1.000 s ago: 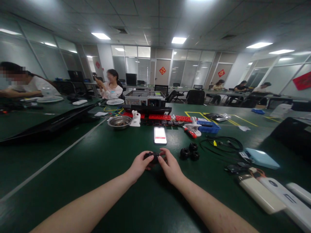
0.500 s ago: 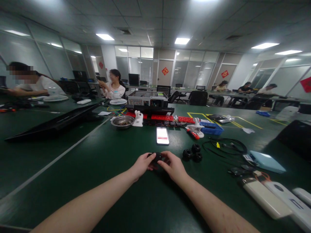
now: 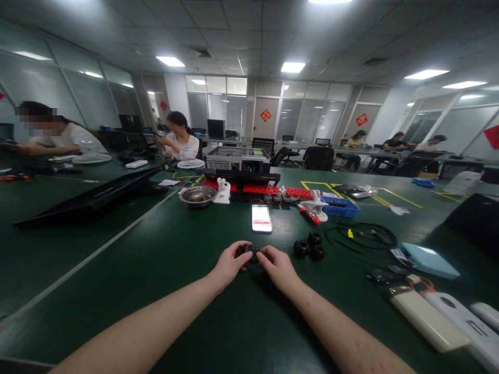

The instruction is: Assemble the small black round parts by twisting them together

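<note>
The person's two hands meet above the green surface [image 3: 245,332], both on one small black part [image 3: 253,254], just short of the phone [image 3: 261,218]. The left hand [image 3: 231,262] is wrapped around the left side of the black part, its fingers curled behind and its thumb laid along the near side. The gap between that thumb and the fingers is narrow, filled by the part. The right hand [image 3: 278,264] comes in from the other side with thumb and forefinger drawn close together, their tips at the right end of the part. Its other fingers are bent inward, and what they touch cannot be told. Much of the black part is hidden by the fingers, so its full shape cannot be made out, nor whether it touches the surface.

To the right of the right hand, well clear of it, three black pieces [image 3: 315,238] sit clustered together. Beyond them a red screwdriver [image 3: 311,215] lies against a white stand [image 3: 320,209], with a blue tray [image 3: 343,209] just beside. Farther off on the left, a metal bowl [image 3: 197,204] with small bits inside stands next to another white stand [image 3: 222,193].
</note>
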